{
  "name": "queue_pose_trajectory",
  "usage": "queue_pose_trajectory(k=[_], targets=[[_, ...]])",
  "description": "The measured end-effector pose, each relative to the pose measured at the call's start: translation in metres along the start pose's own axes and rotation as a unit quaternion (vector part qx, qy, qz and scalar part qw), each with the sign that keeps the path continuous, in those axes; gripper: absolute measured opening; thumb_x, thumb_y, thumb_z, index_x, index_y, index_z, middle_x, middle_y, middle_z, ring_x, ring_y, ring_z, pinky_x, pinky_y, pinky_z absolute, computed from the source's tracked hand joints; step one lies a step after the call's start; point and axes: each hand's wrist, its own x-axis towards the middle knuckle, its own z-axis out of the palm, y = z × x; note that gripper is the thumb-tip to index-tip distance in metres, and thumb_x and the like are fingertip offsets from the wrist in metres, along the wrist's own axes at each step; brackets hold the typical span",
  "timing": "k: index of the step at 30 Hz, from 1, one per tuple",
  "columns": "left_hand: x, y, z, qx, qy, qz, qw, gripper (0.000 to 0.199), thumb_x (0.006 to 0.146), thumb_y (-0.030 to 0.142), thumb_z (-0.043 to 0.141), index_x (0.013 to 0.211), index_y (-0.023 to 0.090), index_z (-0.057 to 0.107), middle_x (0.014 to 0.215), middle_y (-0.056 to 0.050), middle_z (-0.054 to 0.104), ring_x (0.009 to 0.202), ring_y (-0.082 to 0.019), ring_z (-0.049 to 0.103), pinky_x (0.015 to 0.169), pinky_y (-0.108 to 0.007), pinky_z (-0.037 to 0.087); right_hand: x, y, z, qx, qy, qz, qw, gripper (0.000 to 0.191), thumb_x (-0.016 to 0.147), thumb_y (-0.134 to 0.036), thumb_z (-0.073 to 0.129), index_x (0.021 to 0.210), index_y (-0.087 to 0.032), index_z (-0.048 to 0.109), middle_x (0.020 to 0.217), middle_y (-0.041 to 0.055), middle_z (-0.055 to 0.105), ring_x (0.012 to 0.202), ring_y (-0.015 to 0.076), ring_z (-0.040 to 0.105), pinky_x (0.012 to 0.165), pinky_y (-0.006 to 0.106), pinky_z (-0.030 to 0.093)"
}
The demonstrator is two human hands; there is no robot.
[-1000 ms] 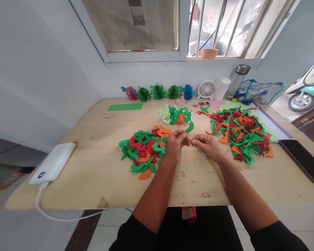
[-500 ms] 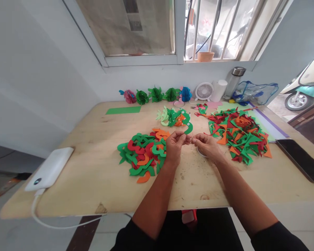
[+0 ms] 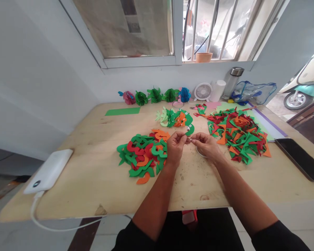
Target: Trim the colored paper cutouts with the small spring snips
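Observation:
My left hand is closed in a pinch at the middle of the table, below a curved green paper piece with small white marks. Fingertip to fingertip with it, my right hand also pinches; what lies between the fingertips is too small to make out. A white ring-shaped item is partly hidden under my right hand. Left of my left hand lies a pile of green, red and orange curved paper cutouts. Just behind the hands stand green and orange paper pieces.
Paper scraps are heaped at the right, beside a black phone. Folded paper figures, a small white fan and a bottle line the wall. A white power bank lies at the left.
The curved green piece behind my fingers has turned and shifted slightly. My fingertips have moved closer together; both hands remain in nearly the same place.

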Motion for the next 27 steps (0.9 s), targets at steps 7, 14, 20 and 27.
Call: queue_pose_trajectory(k=[7,14,20,27], targets=[[0.0000,-0.0018,-0.0010,0.018,-0.010,0.001,1.000,0.013,0.068,0.024,0.065,0.072,0.015,0.057,0.060,0.001,0.064,0.055,-0.011,0.061,0.062,-0.025,0.051,-0.0003,0.0010,0.0017,0.042,0.010,0.022,0.999,0.030,0.064,-0.042,0.072,0.077,-0.017,0.062,0.068,-0.0005,0.060,0.057,0.0094,0.049,0.054,0.024,0.036],[0.0011,-0.0076,0.0002,0.023,-0.014,0.006,1.000,0.016,0.068,0.027,0.067,0.073,0.016,0.058,0.060,0.001,0.064,0.056,-0.012,0.061,0.062,-0.026,0.051,-0.0009,-0.0019,0.0025,0.041,0.027,0.041,0.998,0.028,0.063,-0.043,0.070,0.071,-0.017,0.060,0.064,-0.0004,0.058,0.054,0.0091,0.046,0.050,0.023,0.033],[0.0016,-0.0057,0.0002,0.026,-0.024,0.011,0.999,0.017,0.067,0.028,0.068,0.071,0.016,0.057,0.058,0.001,0.063,0.056,-0.012,0.061,0.062,-0.026,0.051,-0.0008,-0.0011,0.0003,0.033,0.029,0.053,0.998,0.029,0.062,-0.042,0.070,0.069,-0.017,0.059,0.059,-0.0021,0.052,0.049,0.0070,0.037,0.045,0.022,0.025],[0.0015,-0.0061,-0.0003,0.030,-0.010,0.001,1.000,0.017,0.067,0.028,0.068,0.071,0.015,0.058,0.058,0.000,0.063,0.055,-0.012,0.063,0.060,-0.026,0.052,0.0000,0.0015,0.0007,0.041,0.020,0.051,0.998,0.033,0.062,-0.047,0.070,0.070,-0.017,0.058,0.058,-0.0030,0.051,0.049,0.0072,0.037,0.046,0.023,0.025]])
